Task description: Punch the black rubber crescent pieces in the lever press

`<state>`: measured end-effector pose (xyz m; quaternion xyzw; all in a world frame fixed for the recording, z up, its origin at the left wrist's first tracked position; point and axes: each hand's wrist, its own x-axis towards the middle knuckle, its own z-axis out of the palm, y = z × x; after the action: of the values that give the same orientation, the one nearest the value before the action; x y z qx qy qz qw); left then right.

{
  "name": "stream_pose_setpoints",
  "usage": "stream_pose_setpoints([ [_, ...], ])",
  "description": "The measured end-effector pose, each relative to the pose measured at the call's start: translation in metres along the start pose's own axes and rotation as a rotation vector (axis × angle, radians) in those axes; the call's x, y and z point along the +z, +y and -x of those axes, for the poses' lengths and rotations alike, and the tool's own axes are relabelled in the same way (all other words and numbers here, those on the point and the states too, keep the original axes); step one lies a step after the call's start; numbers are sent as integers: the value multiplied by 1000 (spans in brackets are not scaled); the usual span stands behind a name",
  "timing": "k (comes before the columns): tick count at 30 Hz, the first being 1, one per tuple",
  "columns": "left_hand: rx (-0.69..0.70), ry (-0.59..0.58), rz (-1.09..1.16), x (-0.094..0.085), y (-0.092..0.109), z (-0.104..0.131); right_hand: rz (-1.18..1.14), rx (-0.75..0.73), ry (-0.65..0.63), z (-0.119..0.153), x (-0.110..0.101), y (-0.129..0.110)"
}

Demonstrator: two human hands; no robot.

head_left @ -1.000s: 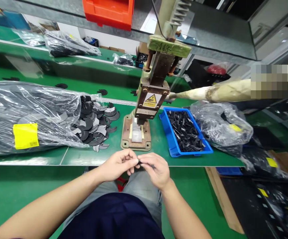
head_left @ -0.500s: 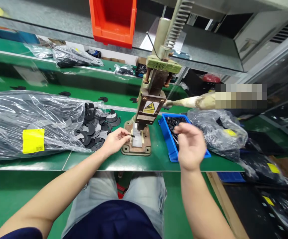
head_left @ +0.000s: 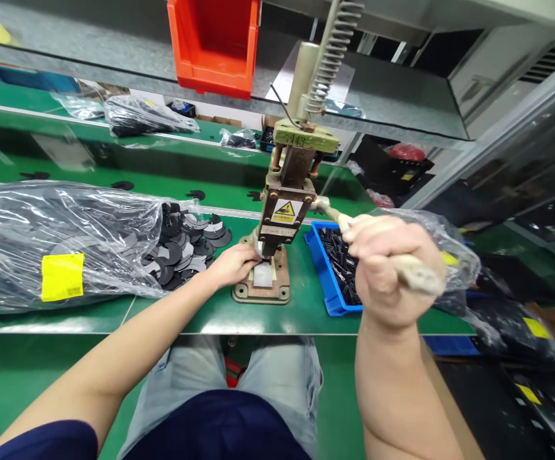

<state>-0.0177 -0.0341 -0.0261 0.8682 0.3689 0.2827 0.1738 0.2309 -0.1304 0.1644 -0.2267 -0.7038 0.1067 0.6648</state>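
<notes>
My right hand (head_left: 392, 268) is wrapped round the press lever (head_left: 337, 217), whose pale, worn end sticks out beyond the fist. At the left of the hand press (head_left: 284, 214), my left hand (head_left: 239, 263) is closed in a pinch, its fingertips close under the ram (head_left: 271, 246). They hold a small black part, now mostly hidden by the fingers and the ram. A light grey edge shows beside the fingertips. In front of the ram lies a pale plate (head_left: 262, 275) on the press base (head_left: 260, 294).
Black and grey curved flat pieces (head_left: 181, 246) spill from a clear plastic bag (head_left: 66, 230) at left. Right of the press stands a blue bin (head_left: 324, 281) of black parts, with another bag (head_left: 462, 255) behind my right hand. An orange bin (head_left: 214, 80) sits on the shelf above.
My right hand has moved up and right from over the blue bin and closed round the lever, which has come down towards me. My left fingers have moved slightly in under the ram.
</notes>
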Motion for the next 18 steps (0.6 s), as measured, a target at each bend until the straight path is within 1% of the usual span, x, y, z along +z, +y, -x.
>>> stream_pose_setpoints([
  [5,-20,4,-6,-1,8,1,154,-20,-25,66,-3,14],
  [8,-14,-47,13,-8,5,0,213,-30,5,95,-1,23],
  [10,-76,-82,-35,-21,-8,-5,207,-34,34,104,0,28],
  [12,-226,-104,-186,-40,-29,-11,191,-39,51,106,2,31],
  [13,-322,-106,-296,-50,-41,-14,188,-42,57,106,3,31],
  [14,-414,-132,-408,-60,-53,-17,188,-46,64,106,3,32],
  [16,-476,-175,-469,-73,-74,-21,191,-52,83,105,4,32],
  [18,-488,-222,-486,-77,-86,-22,188,-58,97,106,4,33],
])
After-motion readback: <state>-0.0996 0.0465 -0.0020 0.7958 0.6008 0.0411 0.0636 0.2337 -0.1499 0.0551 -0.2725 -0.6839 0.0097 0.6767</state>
